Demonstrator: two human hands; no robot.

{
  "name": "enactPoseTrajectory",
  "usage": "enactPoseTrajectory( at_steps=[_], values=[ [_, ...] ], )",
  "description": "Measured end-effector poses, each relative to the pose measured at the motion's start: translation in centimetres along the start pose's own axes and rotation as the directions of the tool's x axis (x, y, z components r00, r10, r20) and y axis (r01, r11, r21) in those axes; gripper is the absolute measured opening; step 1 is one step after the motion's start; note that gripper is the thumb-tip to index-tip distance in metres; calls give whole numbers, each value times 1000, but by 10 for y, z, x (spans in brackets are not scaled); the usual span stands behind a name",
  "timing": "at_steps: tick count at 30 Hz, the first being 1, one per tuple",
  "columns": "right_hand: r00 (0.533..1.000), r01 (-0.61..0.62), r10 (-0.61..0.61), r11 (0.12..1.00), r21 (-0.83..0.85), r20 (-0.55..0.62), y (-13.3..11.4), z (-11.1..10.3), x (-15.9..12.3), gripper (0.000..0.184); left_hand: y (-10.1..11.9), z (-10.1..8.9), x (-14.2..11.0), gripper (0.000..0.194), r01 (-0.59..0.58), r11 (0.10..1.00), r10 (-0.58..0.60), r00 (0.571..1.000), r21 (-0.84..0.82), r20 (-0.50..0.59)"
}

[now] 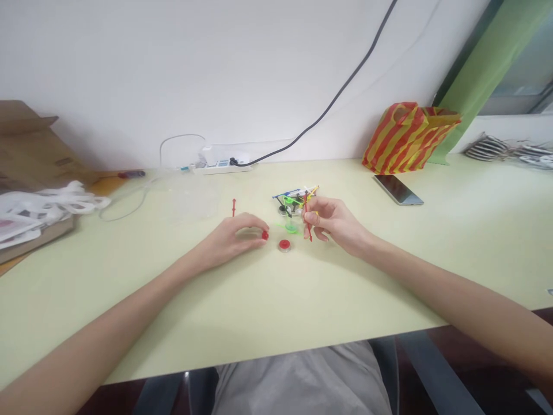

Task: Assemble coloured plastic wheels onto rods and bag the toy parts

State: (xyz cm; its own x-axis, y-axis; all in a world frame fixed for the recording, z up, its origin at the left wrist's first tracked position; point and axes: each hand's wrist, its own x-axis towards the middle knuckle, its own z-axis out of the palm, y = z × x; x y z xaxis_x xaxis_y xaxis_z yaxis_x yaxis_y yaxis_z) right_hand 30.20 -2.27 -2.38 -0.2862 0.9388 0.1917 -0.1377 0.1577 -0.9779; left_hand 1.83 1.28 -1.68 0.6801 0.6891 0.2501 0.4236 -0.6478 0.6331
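Note:
My left hand (235,239) pinches a small red plastic piece (265,235) between thumb and fingers, low over the table. In my right hand (330,222) is a thin red stick with arrow-shaped ends (308,222), held upright and slightly tilted. Between the hands lies a round red disc with a clear rim (284,245). Just behind it sits a green round piece (291,228). A small heap of coloured plastic sticks and wheels (294,200) lies beyond, partly behind my right fingers. Another red arrow-ended stick (234,207) is behind my left hand.
On the pale table (259,305), a phone (397,190) and a striped bag (408,138) are at the back right. A power strip (222,166) with a black cable (337,95) runs along the wall. A cardboard box (38,144) and white plastic bags (47,204) stand left.

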Motion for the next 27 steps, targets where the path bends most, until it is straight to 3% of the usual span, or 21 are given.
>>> enactPoseTrajectory(
  at_steps=[7, 14, 23, 27],
  values=[
    [999, 44, -44, 999, -26, 8, -4, 4, -4, 46, -2, 1, 2, 25, -9, 999, 14, 994, -41, 110],
    [999, 34, -34, 999, -31, 2, -2, 4, -3, 44, -3, 0, 0, 26, 127, 985, -120, 991, -116, 65],
    [1000, 27, -27, 999, -40, 5, 0, 3, -3, 46, -3, 3, 2, 19, -28, 999, 24, 996, 43, 91],
    [999, 35, -35, 998, -44, 4, 0, 4, -3, 49, -4, 6, 2, 20, -31, 998, 26, 993, 49, 114]
  ],
)
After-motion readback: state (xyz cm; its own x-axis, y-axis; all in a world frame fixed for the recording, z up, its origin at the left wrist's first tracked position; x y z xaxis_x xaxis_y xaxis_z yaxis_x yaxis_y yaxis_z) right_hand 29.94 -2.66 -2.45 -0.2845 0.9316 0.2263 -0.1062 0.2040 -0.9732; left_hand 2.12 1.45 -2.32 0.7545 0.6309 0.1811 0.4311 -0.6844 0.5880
